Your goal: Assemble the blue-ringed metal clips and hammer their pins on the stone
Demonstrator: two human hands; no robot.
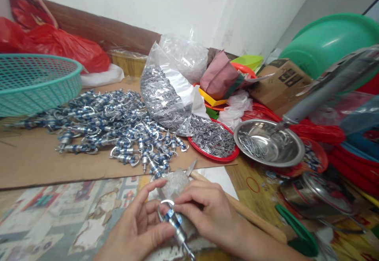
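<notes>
Low in the frame, my left hand (139, 223) and my right hand (204, 209) meet on one small silver and blue clip part (175, 223) with a metal ring at its top. Both hands pinch it, fingers closed around it. Right behind my fingers stands a small block wrapped in clear plastic (174, 182) with a thin metal blade sticking out. A large pile of the same silver and blue parts (109, 122) lies on brown cardboard (35, 162) beyond my hands.
A clear bag of small grey metal pieces (166, 91) spills onto a red plate (213, 138). A steel bowl (268, 142) holds thin pins. A teal basket (32, 81) sits at the left, a green basin (328, 42) at the right, and a wooden stick (251, 215) lies under my right wrist.
</notes>
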